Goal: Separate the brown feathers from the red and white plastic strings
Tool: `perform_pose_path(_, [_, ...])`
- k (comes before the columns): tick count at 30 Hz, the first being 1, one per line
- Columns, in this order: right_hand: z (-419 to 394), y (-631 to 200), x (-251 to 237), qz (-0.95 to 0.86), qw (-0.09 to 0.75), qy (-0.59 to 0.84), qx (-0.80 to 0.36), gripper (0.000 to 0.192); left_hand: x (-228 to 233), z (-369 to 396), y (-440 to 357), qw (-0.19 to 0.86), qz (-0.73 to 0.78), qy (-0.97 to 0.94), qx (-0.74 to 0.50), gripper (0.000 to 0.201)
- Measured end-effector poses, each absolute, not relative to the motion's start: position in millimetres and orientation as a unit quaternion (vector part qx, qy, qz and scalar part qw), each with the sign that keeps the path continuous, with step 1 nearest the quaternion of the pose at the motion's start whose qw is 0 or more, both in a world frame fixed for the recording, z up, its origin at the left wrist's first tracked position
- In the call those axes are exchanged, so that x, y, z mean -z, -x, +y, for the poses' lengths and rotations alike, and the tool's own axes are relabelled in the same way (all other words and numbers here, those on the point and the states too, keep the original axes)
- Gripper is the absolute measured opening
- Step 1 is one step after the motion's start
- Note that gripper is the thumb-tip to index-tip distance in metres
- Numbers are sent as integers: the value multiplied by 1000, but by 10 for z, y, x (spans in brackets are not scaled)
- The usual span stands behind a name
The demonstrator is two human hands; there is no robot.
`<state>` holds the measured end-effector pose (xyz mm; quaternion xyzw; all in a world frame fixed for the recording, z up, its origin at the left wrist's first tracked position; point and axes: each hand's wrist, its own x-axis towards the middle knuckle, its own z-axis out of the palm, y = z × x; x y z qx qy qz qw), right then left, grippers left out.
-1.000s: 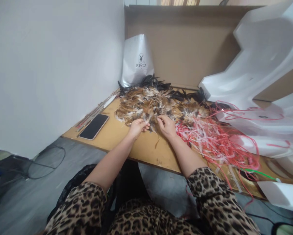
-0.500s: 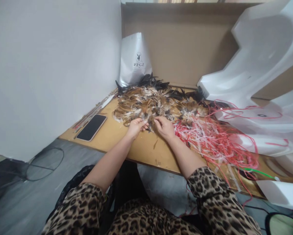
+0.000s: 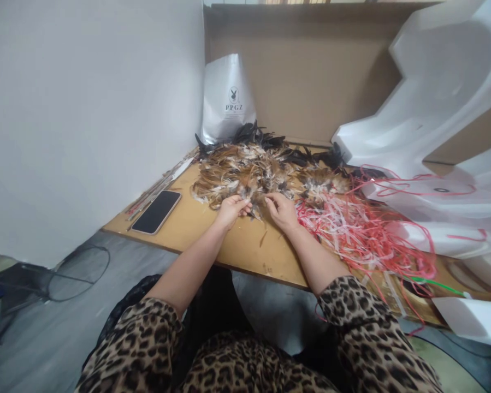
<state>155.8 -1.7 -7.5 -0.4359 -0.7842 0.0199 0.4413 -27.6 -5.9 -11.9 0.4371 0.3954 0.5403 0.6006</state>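
My left hand [image 3: 232,212] is closed in a pinch at the near edge of a pile of brown and white feathers [image 3: 232,169], with a few small feathers [image 3: 256,210] at its fingertips. Just to the right, my right hand [image 3: 284,212] has its thumb and fingers curled together beside those same feathers; whatever is between its fingertips is too small to make out. A gap separates the two hands. One loose brown feather [image 3: 263,238] lies on the wooden table [image 3: 245,245] in front of them.
Tangled red and pink ribbons [image 3: 360,229] spread right of my right hand. A phone [image 3: 157,212] lies at the left. Black feathers [image 3: 253,134] and a silver bag [image 3: 228,103] stand behind the pile. White curved sheets [image 3: 445,82] rise at the right, before a cardboard panel [image 3: 311,76].
My right hand has moved slightly right, widening the gap to my left hand. My left hand keeps its pinch at the feathers. The whole view has shifted a little.
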Motion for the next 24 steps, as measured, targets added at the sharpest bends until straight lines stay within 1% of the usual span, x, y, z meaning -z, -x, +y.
perform_pose_path(16, [22,-1591,99,-775,436,458,-12,26,130,-13,245,608,390,-438,-536,25])
perform_pose_path(24, [18,-1594,64,-781,437,446,-16,26,121,-12,243,606,390,-441,-535,25])
